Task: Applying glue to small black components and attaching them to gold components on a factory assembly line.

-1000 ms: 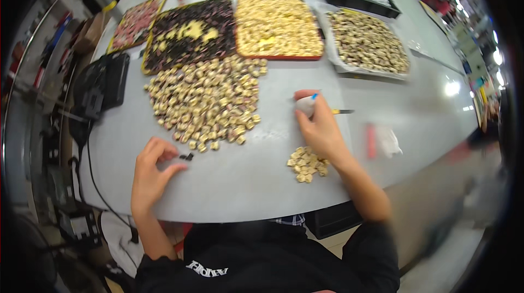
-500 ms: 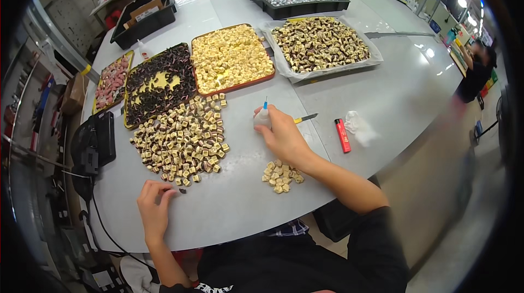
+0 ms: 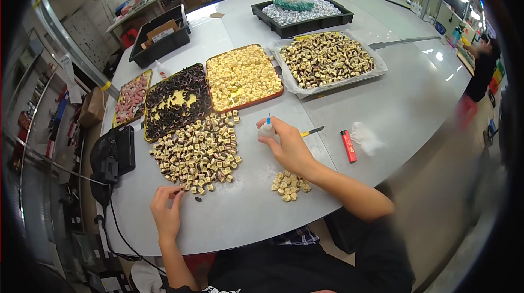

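1. White bottle (image 3: 265, 133): in the right hand (image 3: 290, 150), nozzle up, over the table (image 3: 256, 217); a light, upright grip should avoid squeezing it early.
2. Left hand (image 3: 166, 211): fingertips narrow beside the cream-and-dark pile (image 3: 195, 148); whether they grip anything, I cannot tell. A fingertip pinch suits such small pieces.
3. Dark scrap (image 3: 198, 199): near those fingertips; best kept separate.
4. Knife (image 3: 313, 131): just beside the right hand; knuckles should stay clear.

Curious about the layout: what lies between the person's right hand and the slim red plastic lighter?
In the head view, a yellow-handled, dark-bladed knife lies between the right hand and the lighter.
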`<state>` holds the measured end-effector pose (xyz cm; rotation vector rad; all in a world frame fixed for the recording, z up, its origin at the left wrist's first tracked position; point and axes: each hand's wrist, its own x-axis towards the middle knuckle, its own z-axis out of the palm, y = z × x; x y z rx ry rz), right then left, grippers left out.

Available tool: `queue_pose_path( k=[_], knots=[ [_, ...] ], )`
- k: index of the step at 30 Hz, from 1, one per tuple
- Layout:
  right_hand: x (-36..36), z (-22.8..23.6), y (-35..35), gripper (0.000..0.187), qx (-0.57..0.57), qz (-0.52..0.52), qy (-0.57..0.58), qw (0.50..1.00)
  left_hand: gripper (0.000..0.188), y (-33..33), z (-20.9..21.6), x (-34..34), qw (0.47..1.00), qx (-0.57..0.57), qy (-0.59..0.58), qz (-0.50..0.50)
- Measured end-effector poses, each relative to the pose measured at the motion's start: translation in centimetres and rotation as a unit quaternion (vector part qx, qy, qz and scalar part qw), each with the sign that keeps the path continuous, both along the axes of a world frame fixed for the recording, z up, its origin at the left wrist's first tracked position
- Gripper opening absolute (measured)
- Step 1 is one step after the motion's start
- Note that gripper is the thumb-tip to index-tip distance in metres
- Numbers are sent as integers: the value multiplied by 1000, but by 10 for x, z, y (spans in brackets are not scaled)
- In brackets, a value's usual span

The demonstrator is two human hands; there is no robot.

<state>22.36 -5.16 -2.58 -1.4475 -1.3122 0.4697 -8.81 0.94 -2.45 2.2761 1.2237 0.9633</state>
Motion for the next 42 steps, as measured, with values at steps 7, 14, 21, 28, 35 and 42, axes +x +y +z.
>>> queue_pose_path(
  k=[7, 14, 21, 28, 35, 42],
  knots=[
    [2, 3, 1, 22, 7, 7, 7, 1000, 9, 4, 7, 9, 992, -8, -119, -29],
    [0, 11, 0, 36, 9, 59, 65, 996, 11, 1, 26, 59, 934, -194, -290, -76],
    [2, 10, 1, 41, -34, 112, 194, 974, 23, -7, 6, 106, 868, -371, -208, -257],
    [6, 8, 7, 34, -18, 123, 222, 967, 24, -18, -17, 115, 827, -403, -238, -312],
    [11, 11, 11, 28, -60, 183, 382, 904, 27, -14, -15, 110, 792, -451, -252, -325],
    [19, 12, 9, 30, 14, 179, 491, 852, 29, -8, -20, 111, 753, -501, -267, -332]
  ],
)
